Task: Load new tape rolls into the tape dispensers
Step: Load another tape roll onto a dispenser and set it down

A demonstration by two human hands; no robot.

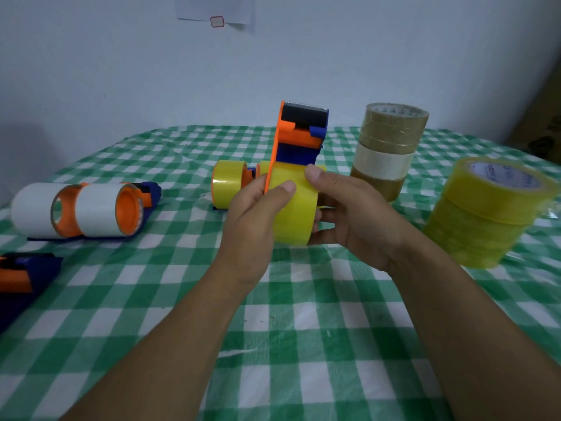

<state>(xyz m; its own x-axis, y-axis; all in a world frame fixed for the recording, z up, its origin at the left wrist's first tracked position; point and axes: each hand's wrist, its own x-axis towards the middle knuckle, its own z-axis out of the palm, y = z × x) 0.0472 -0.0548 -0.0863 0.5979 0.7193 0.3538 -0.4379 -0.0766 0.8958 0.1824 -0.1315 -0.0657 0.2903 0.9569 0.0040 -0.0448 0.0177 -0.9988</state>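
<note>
Over the checked tabletop (303, 344) I saw the left hand (258, 214) gripping the dispenser (299, 132) upright, likely steadying it as the right hand (349, 214) clasped its yellow roll (296, 217)

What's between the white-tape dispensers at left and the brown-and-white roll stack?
Head view: orange dispenser with yellow roll, gripped by left hand and right hand; second yellow roll behind.

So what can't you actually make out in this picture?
All in the head view, the only one:
Whether the yellow roll sits fully on the held dispenser: the left hand and right hand cover the hub.
Lower-left dispenser: cut off by the left edge, so loaded or not is unclear.
Label print on top of the yellow stack: blurred and too small.
Wall paper: cut off by the top edge.
</note>
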